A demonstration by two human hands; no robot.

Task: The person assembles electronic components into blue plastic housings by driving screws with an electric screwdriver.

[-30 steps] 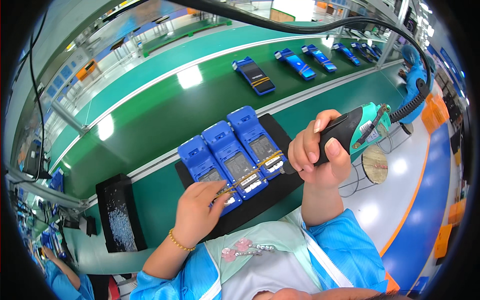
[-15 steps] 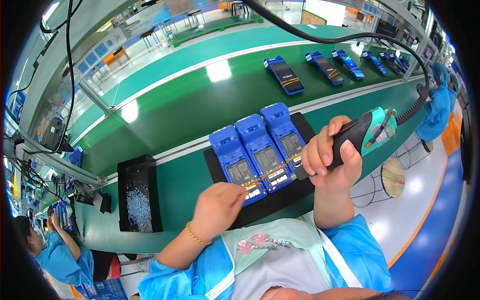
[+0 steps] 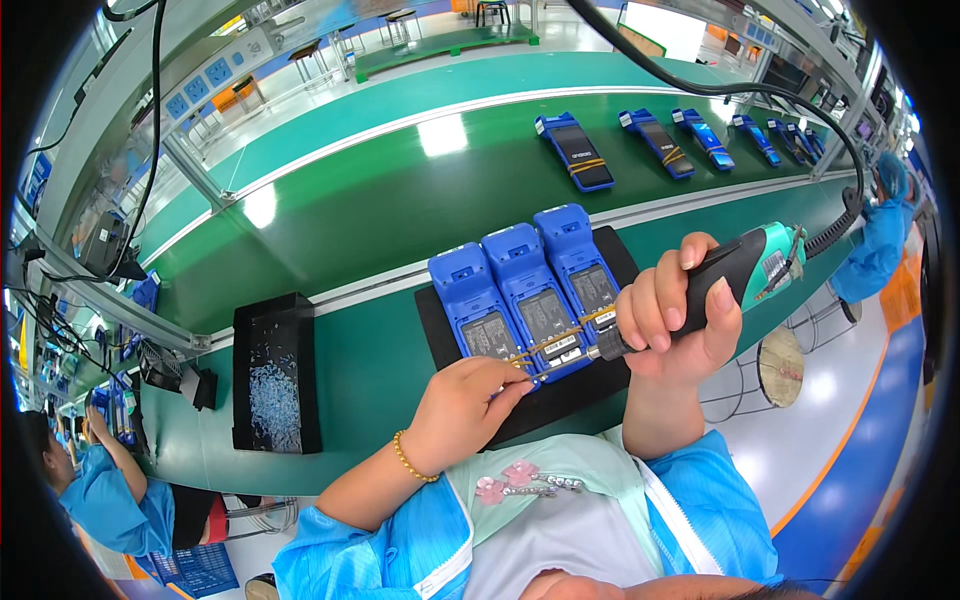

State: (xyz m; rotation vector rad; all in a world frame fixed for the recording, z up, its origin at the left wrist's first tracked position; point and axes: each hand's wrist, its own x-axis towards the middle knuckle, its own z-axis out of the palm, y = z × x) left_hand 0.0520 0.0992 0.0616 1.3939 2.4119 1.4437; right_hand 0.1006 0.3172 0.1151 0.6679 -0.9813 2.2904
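To the left of the black mat, green table reached over to a black tray of tiny blue bits; behind the mat ran a metal rail. On the mat I saw three blue machines, side by side, backs up, with dark grey blocks inside and yellow bands across their near ends. Over the mat's right side, the right hand gripped a black and green power screwdriver. Over the mat's near part, the left hand had finger and thumb close together by the screwdriver's thin tip; I couldn't tell if they pinched anything.
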